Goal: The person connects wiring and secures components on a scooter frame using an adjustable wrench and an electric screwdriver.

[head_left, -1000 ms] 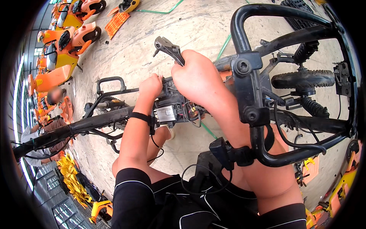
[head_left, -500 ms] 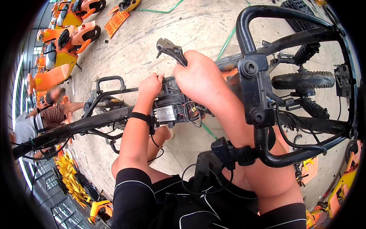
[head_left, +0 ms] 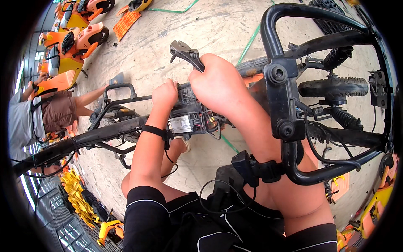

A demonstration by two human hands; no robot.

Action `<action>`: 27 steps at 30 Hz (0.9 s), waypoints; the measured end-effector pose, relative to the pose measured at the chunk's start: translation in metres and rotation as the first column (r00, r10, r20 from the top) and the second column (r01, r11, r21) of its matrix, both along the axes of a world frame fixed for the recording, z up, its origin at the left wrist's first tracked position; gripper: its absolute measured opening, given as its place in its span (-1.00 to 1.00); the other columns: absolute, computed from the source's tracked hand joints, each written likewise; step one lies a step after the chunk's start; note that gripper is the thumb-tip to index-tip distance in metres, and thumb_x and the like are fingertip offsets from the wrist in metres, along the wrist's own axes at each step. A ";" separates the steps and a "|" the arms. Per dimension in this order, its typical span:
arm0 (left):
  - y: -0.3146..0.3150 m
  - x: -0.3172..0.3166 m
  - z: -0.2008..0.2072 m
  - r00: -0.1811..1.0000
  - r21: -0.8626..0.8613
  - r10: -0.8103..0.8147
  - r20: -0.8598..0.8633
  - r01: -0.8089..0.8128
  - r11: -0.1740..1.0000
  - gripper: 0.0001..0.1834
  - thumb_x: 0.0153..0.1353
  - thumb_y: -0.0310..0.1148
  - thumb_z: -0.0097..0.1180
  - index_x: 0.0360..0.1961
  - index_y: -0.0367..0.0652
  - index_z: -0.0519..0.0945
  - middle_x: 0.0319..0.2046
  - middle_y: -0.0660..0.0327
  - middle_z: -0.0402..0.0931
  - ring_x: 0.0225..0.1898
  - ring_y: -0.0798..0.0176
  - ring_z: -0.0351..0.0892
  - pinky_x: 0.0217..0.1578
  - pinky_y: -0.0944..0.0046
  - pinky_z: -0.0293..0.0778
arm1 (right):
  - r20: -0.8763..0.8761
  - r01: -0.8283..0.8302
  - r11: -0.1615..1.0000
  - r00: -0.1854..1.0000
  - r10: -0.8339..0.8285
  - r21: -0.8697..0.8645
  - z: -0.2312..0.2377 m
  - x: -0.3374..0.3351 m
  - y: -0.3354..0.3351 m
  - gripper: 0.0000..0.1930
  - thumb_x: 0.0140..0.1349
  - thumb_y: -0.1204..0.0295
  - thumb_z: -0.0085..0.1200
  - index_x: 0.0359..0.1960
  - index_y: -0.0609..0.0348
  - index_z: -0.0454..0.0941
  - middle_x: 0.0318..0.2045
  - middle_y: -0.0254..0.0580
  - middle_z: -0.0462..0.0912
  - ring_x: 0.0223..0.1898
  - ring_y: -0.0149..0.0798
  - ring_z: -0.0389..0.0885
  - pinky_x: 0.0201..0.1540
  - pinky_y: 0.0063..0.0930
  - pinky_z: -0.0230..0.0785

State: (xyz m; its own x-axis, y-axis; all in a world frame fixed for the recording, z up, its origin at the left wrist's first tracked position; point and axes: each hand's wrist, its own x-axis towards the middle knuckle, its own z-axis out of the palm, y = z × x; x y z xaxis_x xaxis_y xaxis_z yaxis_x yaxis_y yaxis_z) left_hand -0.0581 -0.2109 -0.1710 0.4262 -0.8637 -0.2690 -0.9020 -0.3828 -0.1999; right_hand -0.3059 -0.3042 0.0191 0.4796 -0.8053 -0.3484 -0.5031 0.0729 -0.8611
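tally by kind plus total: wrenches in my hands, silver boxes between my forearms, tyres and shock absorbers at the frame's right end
Adjustable wrench: 1
Silver box: 1
Knobbly tyre: 1
Coil-spring shock absorbers: 2
Total: 5

Bright, even light across the pale floor (head_left: pixel 151 40), crisp centre, strong fisheye bending toward blackened edges.

"What stood at the upper left?"
"Orange-and-yellow scooters (head_left: pixel 69 65), with a co-worker (head_left: pixel 58 111) in brown shorts near them."
"And on the concrete floor (head_left: pixel 147 46)?"
"Green tape (head_left: pixel 249 45) and an orange slatted panel (head_left: pixel 126 26). Yellow parts (head_left: pixel 73 191) lay heaped lower left."
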 end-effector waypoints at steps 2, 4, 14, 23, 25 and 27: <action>0.000 0.001 0.000 1.000 0.015 0.004 0.002 -0.004 1.000 -0.50 0.51 0.05 -0.14 -0.21 -0.19 0.58 -0.38 -0.08 0.72 -0.30 -0.19 0.75 -0.24 -0.14 0.62 | 0.006 0.003 1.000 1.000 -0.003 0.005 0.000 0.000 0.000 -0.72 0.25 0.34 0.02 -0.29 0.40 0.55 -0.45 0.20 0.64 -0.35 0.13 0.67 -0.20 -0.04 0.48; -0.001 0.004 0.000 1.000 0.008 -0.008 0.005 0.008 1.000 -0.52 0.51 0.05 -0.13 -0.20 -0.19 0.57 -0.39 -0.08 0.72 -0.30 -0.19 0.75 -0.24 -0.15 0.62 | 0.030 0.012 0.999 0.999 -0.013 0.031 0.000 0.000 0.000 -0.72 0.25 0.34 0.02 -0.29 0.41 0.55 -0.45 0.20 0.64 -0.35 0.14 0.67 -0.20 -0.03 0.48; 0.001 0.009 -0.003 0.999 0.010 -0.016 -0.041 0.017 1.000 -0.50 0.48 0.06 -0.13 -0.21 -0.19 0.59 -0.37 -0.11 0.71 -0.29 -0.22 0.74 -0.22 -0.13 0.62 | -0.006 0.013 0.999 1.000 -0.013 -0.037 -0.001 0.000 0.001 -0.71 0.26 0.32 0.03 -0.27 0.40 0.56 -0.42 0.23 0.64 -0.30 0.18 0.67 -0.15 -0.03 0.48; 0.001 0.006 0.004 0.998 0.001 -0.054 -0.043 0.054 0.999 -0.50 0.51 0.07 -0.17 -0.18 -0.16 0.58 -0.30 -0.09 0.72 -0.23 -0.23 0.73 -0.15 -0.18 0.59 | 0.056 0.014 1.000 0.998 -0.015 0.022 0.002 -0.002 0.001 -0.70 0.26 0.31 0.05 -0.26 0.40 0.56 -0.39 0.25 0.64 -0.27 0.22 0.67 -0.14 -0.03 0.48; 0.000 0.007 0.006 0.999 0.055 0.010 -0.050 -0.007 0.998 -0.49 0.50 0.09 -0.17 -0.16 -0.17 0.57 -0.30 -0.09 0.72 -0.22 -0.24 0.73 -0.15 -0.17 0.59 | 0.034 0.011 1.000 0.999 -0.012 0.006 0.001 -0.001 0.001 -0.69 0.26 0.31 0.06 -0.26 0.40 0.56 -0.39 0.25 0.64 -0.27 0.22 0.67 -0.14 -0.04 0.48; -0.001 0.009 0.007 0.998 0.068 -0.009 -0.061 0.013 0.998 -0.51 0.50 0.08 -0.15 -0.14 -0.17 0.54 -0.31 -0.11 0.72 -0.23 -0.25 0.72 -0.15 -0.18 0.59 | 0.030 0.005 1.000 1.000 -0.005 0.017 0.000 -0.001 0.001 -0.69 0.26 0.31 0.06 -0.25 0.41 0.56 -0.38 0.26 0.65 -0.25 0.22 0.67 -0.13 -0.03 0.48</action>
